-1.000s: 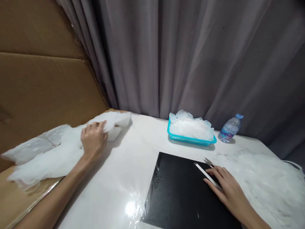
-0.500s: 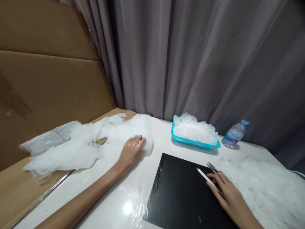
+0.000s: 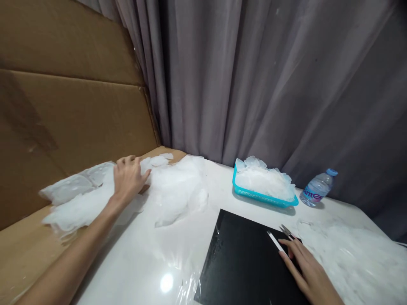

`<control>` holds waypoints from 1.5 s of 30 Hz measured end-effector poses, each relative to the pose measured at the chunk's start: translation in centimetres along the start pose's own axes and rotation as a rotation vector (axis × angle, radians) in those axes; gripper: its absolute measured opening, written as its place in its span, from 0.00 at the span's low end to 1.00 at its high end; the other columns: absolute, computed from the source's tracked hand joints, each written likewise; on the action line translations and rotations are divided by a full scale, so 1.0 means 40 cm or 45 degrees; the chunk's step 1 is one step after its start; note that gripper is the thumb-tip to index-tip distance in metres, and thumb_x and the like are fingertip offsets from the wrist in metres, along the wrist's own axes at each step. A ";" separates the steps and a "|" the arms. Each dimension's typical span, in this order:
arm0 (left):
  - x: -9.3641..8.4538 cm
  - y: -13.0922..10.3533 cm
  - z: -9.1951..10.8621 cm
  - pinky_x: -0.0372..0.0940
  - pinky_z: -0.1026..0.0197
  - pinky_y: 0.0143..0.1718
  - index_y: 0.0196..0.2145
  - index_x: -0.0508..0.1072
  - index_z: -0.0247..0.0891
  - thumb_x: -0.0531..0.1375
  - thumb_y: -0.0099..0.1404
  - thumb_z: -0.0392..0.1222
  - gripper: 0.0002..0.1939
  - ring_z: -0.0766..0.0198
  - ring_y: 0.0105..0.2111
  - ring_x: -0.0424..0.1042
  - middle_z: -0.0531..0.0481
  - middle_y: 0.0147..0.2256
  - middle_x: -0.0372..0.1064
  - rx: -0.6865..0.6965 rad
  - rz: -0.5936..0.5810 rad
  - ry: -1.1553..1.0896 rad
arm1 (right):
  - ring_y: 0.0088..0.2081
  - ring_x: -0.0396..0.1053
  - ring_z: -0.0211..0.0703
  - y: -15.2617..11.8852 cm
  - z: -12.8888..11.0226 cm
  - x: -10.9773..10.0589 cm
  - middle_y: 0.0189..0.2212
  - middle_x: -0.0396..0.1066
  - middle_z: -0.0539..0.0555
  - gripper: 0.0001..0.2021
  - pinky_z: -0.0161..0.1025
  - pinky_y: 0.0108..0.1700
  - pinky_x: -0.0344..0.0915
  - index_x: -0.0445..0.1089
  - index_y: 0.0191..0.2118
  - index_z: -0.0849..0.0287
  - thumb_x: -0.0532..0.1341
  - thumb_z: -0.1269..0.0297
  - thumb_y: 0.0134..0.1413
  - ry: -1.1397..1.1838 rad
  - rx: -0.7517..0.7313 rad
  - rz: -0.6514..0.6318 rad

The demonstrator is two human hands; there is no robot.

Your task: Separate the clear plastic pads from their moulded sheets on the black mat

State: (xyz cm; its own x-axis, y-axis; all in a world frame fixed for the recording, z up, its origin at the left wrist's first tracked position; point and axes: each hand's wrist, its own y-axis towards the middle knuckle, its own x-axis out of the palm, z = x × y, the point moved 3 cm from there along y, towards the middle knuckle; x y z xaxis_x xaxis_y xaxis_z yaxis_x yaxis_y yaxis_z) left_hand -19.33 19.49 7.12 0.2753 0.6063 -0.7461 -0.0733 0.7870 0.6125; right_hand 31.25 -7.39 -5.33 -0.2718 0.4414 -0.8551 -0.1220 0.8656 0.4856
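White fluff (image 3: 179, 190) lay under the half-open left hand (image 3: 128, 178), hold unclear; right hand (image 3: 303, 259) pinched tweezers (image 3: 275, 242); blue basket (image 3: 263, 198) sat at one o'clock.

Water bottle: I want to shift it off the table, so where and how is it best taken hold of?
Probably around the labelled middle of the bottle, coming from its near right: it stands on its base with that side exposed, while the blue basket sits close on its left and the curtain hangs behind.
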 end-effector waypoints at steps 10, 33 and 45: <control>0.010 -0.033 -0.048 0.61 0.41 0.46 0.39 0.70 0.36 0.47 0.73 0.50 0.18 0.37 0.51 0.67 0.41 0.40 0.68 -0.033 0.125 0.034 | 0.53 0.78 0.54 -0.003 0.002 0.004 0.49 0.78 0.55 0.15 0.47 0.48 0.78 0.69 0.57 0.49 0.52 0.54 0.72 0.037 0.018 -0.010; 0.040 -0.136 0.249 0.66 0.48 0.50 0.50 0.68 0.41 0.58 0.72 0.52 0.15 0.50 0.44 0.68 0.45 0.42 0.65 0.631 -0.171 -0.347 | 0.47 0.80 0.52 0.004 -0.001 -0.007 0.43 0.79 0.55 0.17 0.49 0.48 0.77 0.68 0.57 0.50 0.52 0.52 0.72 0.080 0.044 -0.069; 0.008 -0.026 0.145 0.62 0.61 0.31 0.36 0.68 0.40 0.56 0.67 0.64 0.22 0.62 0.29 0.66 0.53 0.31 0.67 0.205 -0.336 -0.646 | 0.45 0.80 0.53 0.008 -0.003 -0.005 0.42 0.79 0.55 0.16 0.48 0.44 0.79 0.68 0.57 0.49 0.51 0.52 0.72 0.078 0.027 -0.049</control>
State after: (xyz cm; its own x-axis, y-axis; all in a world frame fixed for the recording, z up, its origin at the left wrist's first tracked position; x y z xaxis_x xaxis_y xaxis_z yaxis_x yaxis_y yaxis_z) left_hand -13.63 18.22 7.77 0.6909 0.2310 -0.6851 0.1957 0.8525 0.4848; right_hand 31.13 -7.22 -4.97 -0.3255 0.3931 -0.8599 -0.1137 0.8866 0.4483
